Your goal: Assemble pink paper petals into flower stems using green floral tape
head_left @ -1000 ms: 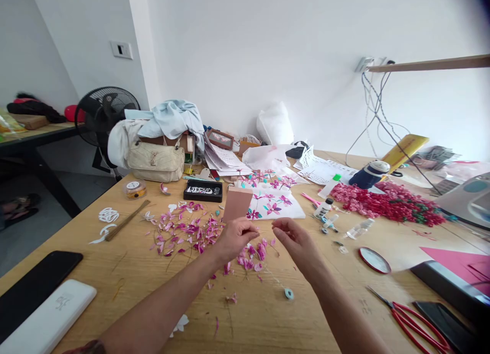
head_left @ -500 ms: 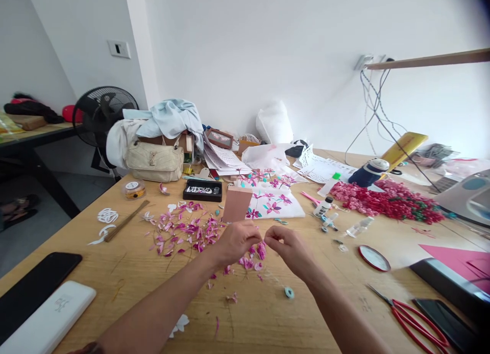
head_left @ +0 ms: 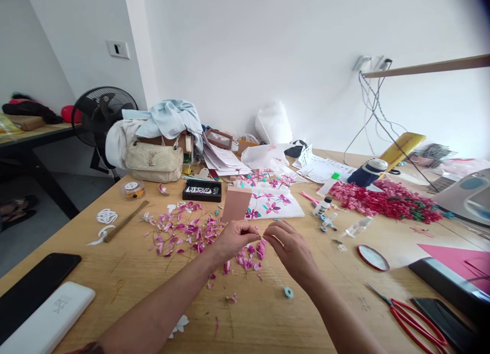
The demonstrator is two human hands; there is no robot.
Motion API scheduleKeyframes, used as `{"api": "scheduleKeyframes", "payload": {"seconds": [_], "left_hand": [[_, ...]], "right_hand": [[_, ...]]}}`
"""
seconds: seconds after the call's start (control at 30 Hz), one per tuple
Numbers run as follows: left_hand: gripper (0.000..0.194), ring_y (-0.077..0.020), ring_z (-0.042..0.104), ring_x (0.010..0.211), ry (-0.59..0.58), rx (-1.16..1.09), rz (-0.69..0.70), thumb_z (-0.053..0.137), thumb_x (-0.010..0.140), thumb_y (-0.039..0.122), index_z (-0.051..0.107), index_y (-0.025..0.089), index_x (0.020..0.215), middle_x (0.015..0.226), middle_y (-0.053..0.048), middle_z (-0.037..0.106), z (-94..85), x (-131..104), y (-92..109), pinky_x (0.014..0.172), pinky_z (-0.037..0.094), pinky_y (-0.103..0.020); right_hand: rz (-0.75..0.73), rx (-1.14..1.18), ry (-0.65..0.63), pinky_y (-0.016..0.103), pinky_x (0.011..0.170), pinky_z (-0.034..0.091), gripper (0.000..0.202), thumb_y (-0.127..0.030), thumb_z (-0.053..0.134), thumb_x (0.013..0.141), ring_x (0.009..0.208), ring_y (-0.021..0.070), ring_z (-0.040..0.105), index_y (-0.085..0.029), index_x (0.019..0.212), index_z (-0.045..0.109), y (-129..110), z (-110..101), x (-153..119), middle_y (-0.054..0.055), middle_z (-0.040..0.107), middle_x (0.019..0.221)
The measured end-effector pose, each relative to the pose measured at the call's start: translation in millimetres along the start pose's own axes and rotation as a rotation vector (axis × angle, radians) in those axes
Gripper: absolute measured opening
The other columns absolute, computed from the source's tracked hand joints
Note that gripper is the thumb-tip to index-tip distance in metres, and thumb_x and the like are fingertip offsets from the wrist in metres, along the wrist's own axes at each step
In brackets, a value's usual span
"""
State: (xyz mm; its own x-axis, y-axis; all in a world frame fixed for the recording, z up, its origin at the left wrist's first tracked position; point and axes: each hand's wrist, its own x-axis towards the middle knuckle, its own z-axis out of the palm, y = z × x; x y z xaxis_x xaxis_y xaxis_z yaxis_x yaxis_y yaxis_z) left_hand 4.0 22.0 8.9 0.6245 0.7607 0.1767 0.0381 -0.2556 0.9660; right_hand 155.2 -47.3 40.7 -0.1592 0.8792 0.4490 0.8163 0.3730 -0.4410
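Note:
My left hand (head_left: pixel 236 237) is pinched closed, thumb against forefinger, over the middle of the table. Facing it, my right hand (head_left: pixel 288 244) pinches at nearly the same spot, with fingertips almost touching. A tiny thing lies between the two pinches, too small to name. Below the fingertips are loose pink petals (head_left: pixel 247 257). A faint thread runs from near the right hand to a small teal bobbin (head_left: pixel 288 292). Left of the hands spreads a pile of pink fabric flowers (head_left: pixel 184 229) on thin stems. A flat pinkish-brown card (head_left: pixel 236 205) stands behind my left hand.
Red-handled scissors (head_left: pixel 415 321), a round lid (head_left: pixel 373 257) and a dark phone (head_left: pixel 446 321) lie at right. A white power bank (head_left: pixel 57 315) and a black phone-like slab (head_left: pixel 38 280) are at left. Small bottles (head_left: pixel 322 207) and a red flower heap (head_left: pixel 386 198) sit farther back.
My right hand has turned slightly, its fingers now more closed over the pinch point. My left hand has barely moved, and the things on the table lie as before.

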Motion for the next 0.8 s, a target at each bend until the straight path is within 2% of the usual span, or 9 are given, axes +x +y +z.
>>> {"api": "scheduleKeyframes", "payload": {"seconds": [0.07,0.13,0.23,0.27,0.33,0.43,0.6,0.7,0.8], "left_hand": [[0.016,-0.0101,0.047,0.06,0.001,0.071,0.061,0.057,0.075,0.026,0.062,0.012,0.068,0.064,-0.001,0.053,-0.1,-1.1,0.0,0.056,0.036,-0.021],[0.019,-0.0116,0.049,0.065,-0.001,0.25,0.217,0.052,0.079,0.026,0.063,0.013,0.071,0.068,-0.003,0.055,-0.2,-2.6,-0.6,0.06,0.038,-0.022],[0.026,-0.0143,0.05,0.072,-0.008,0.568,0.469,0.041,0.085,0.024,0.063,0.014,0.074,0.072,-0.006,0.056,0.4,-4.7,-2.1,0.067,0.038,-0.026],[0.027,-0.0149,0.049,0.073,-0.003,0.623,0.508,0.04,0.086,0.024,0.062,0.014,0.075,0.073,-0.006,0.056,0.7,-5.0,-2.5,0.068,0.038,-0.026],[0.026,-0.0147,0.05,0.073,0.019,0.592,0.485,0.041,0.085,0.023,0.063,0.014,0.076,0.074,-0.006,0.056,0.9,-4.5,-2.6,0.068,0.038,-0.026],[0.018,-0.013,0.051,0.069,0.055,0.319,0.281,0.05,0.08,0.022,0.064,0.013,0.074,0.071,-0.004,0.056,0.1,-1.8,-1.6,0.064,0.038,-0.023],[0.017,-0.0099,0.045,0.061,0.024,-0.101,-0.042,0.06,0.072,0.028,0.063,0.012,0.069,0.065,-0.001,0.054,-0.6,1.0,-2.6,0.057,0.034,-0.021],[0.021,-0.009,0.043,0.059,-0.012,-0.231,-0.104,0.062,0.069,0.031,0.063,0.011,0.069,0.062,0.0,0.053,-0.1,0.0,-5.4,0.056,0.032,-0.021],[0.023,-0.0093,0.044,0.059,-0.035,-0.257,-0.119,0.063,0.068,0.033,0.063,0.011,0.07,0.064,-0.001,0.055,0.0,-1.0,-6.3,0.056,0.032,-0.021]], "right_hand": [[0.06,0.004,-0.019,0.028,0.062,0.037,0.018,-0.023,0.045,0.08,0.068,0.0163,0.05,-0.02,0.064,0.053,0.4,2.7,1.6,0.003,0.057,0.068],[0.241,0.076,-0.057,0.026,0.056,0.035,0.018,-0.025,0.047,0.077,0.06,0.0145,0.047,-0.019,0.06,0.05,3.3,6.1,2.6,0.0,0.052,0.06],[0.511,0.319,-0.155,0.024,0.049,0.032,0.021,-0.029,0.048,0.072,0.049,0.0112,0.04,-0.019,0.054,0.044,9.2,9.3,3.0,-0.004,0.043,0.049],[0.555,0.383,-0.175,0.024,0.048,0.032,0.023,-0.03,0.046,0.072,0.047,0.0106,0.039,-0.019,0.053,0.043,10.8,9.1,2.8,-0.004,0.042,0.048],[0.594,0.397,-0.162,0.024,0.048,0.033,0.028,-0.034,0.042,0.075,0.047,0.0104,0.04,-0.019,0.052,0.043,12.3,6.6,1.6,-0.003,0.043,0.049],[0.52,0.219,-0.069,0.024,0.047,0.034,0.029,-0.037,0.039,0.08,0.051,0.0122,0.044,-0.018,0.059,0.048,11.0,0.2,-2.5,-0.001,0.048,0.054],[0.135,0.019,0.05,0.026,0.063,0.042,0.01,-0.028,0.051,0.079,0.078,0.0164,0.054,-0.021,0.085,0.053,6.4,-4.8,-7.1,0.004,0.059,0.085],[-0.001,-0.026,0.051,0.027,0.064,0.042,0.008,-0.024,0.048,0.082,0.078,0.0166,0.054,-0.021,0.082,0.055,4.1,-4.4,-3.8,0.005,0.06,0.083],[-0.037,-0.031,0.02,0.027,0.062,0.04,0.017,-0.023,0.043,0.084,0.072,0.0162,0.053,-0.021,0.072,0.055,2.1,-3.8,0.4,0.004,0.059,0.073]]}}
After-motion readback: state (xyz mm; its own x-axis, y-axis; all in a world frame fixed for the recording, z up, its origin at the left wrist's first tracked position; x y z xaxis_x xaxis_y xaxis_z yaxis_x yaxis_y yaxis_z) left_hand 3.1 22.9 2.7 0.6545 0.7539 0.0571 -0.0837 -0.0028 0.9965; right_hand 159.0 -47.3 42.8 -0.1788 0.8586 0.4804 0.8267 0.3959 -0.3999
